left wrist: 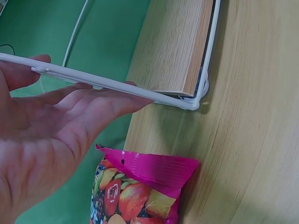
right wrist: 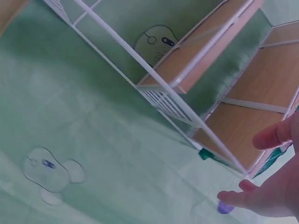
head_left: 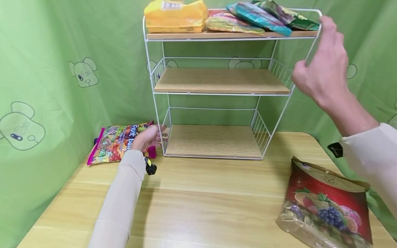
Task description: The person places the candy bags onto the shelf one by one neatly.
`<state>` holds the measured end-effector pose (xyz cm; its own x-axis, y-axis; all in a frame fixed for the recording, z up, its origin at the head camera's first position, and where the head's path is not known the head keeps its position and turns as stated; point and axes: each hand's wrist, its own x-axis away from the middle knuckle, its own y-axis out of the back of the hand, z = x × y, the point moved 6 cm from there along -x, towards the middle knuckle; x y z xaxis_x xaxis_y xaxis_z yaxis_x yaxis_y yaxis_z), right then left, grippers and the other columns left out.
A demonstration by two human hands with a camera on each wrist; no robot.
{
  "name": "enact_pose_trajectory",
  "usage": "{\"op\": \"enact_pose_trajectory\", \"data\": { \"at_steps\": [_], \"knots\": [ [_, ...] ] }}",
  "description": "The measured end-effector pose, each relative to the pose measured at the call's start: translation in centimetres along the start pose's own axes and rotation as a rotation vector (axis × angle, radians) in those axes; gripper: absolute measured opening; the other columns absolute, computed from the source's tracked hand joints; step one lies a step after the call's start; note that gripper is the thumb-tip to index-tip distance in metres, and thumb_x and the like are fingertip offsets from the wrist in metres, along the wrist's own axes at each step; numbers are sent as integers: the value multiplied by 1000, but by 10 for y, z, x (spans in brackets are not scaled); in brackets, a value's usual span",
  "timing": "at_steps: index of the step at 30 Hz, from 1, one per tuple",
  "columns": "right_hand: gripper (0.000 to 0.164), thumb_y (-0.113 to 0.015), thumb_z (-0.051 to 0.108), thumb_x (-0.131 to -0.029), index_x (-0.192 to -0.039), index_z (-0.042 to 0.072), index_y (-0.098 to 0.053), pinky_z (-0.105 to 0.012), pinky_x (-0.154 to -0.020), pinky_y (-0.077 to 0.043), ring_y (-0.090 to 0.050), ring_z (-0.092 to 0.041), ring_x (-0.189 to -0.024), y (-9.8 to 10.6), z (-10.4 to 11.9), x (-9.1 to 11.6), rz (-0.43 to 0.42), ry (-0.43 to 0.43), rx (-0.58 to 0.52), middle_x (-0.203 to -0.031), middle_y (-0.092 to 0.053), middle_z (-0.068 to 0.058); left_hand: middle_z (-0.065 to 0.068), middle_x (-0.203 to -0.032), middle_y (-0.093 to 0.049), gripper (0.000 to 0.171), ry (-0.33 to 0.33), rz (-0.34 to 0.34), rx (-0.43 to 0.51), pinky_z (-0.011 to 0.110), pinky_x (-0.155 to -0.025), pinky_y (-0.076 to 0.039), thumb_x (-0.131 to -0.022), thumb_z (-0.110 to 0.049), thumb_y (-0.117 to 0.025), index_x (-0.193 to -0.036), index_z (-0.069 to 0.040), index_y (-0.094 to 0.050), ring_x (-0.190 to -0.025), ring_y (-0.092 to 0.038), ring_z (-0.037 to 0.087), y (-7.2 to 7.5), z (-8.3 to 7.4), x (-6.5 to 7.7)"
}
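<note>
A white wire rack (head_left: 187, 93) with three wooden shelves stands upright on the table. My left hand (head_left: 149, 137) is at its lower left front post, palm showing and fingers extended behind the post (left wrist: 117, 85) in the left wrist view. Just beside that hand lies a colourful fruit candy bag (head_left: 113, 144) with pink ends, partly hidden by the hand. At the rack's top right corner, the fingers of my right hand (head_left: 330, 65) reach against the frame, thumb spread apart. The right wrist view has this hand (right wrist: 271, 186) near the top corner, its fingers fairly straight.
On the top shelf lie a yellow bag (head_left: 175, 19), a pink-and-yellow packet (head_left: 232, 23), a teal packet (head_left: 258, 17) and a dark green packet (head_left: 289, 17). A red-and-brown fruit-print bag (head_left: 325, 206) lies at the table's right front. Green curtain (head_left: 40, 69) surrounds the table.
</note>
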<state>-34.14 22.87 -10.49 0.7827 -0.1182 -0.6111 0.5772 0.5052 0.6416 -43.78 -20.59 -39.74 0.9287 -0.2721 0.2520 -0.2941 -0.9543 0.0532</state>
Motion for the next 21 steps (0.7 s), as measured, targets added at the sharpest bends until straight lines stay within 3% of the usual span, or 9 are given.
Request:
{"op": "enact_pose_trajectory", "data": {
  "at_steps": [3,9,13,16,19,21],
  "knots": [
    [88,-46,1,-85,-161,27,-10,-69,-110,-37,-38,-47,-135,-2,-19,6,21,-32,0,-157,-31,-25,-4,-73,-45,17,-2,10,-2,32,-75,-51,-109,-24,-37,-115,-11,-47,-61,-37,11,-1,0,0],
    [78,-45,16,-94,-161,5,-7,-75,-95,-40,-42,-58,-120,-13,-61,20,123,-52,69,-145,-38,-41,-4,-74,-42,17,1,7,5,32,-74,-49,-109,-24,-37,-116,-11,-46,-63,-37,11,-1,-2,0],
    [76,-39,31,-102,-159,-3,-3,-61,-63,-51,-54,-51,-81,-22,-93,32,250,-83,154,-117,-49,-44,-4,-73,-39,19,6,8,23,33,-76,-49,-109,-23,-38,-119,-10,-46,-63,-38,11,-1,-3,0],
    [79,-33,43,-105,-158,-7,-1,-48,-45,-46,-53,-40,-62,-32,-120,45,366,-106,205,-104,-51,-41,-5,-70,-36,17,11,13,29,30,-73,-46,-109,-23,-37,-117,-10,-46,-62,-35,11,-1,-2,0],
    [89,-29,55,-104,-155,-13,-3,-63,-60,-52,-54,-59,-83,-43,-148,59,505,-141,247,-120,-43,-52,-6,-69,-35,16,12,22,34,28,-71,-44,-110,-22,-37,-116,-11,-45,-62,-33,11,-1,-1,-1],
    [98,-27,64,-102,-152,-17,-5,-74,-75,-48,-44,-71,-103,-50,-167,68,612,-165,288,-128,-31,-57,-6,-70,-36,17,10,23,32,29,-73,-46,-110,-23,-37,-117,-10,-45,-62,-36,10,-1,-1,-1]
  ]
}}
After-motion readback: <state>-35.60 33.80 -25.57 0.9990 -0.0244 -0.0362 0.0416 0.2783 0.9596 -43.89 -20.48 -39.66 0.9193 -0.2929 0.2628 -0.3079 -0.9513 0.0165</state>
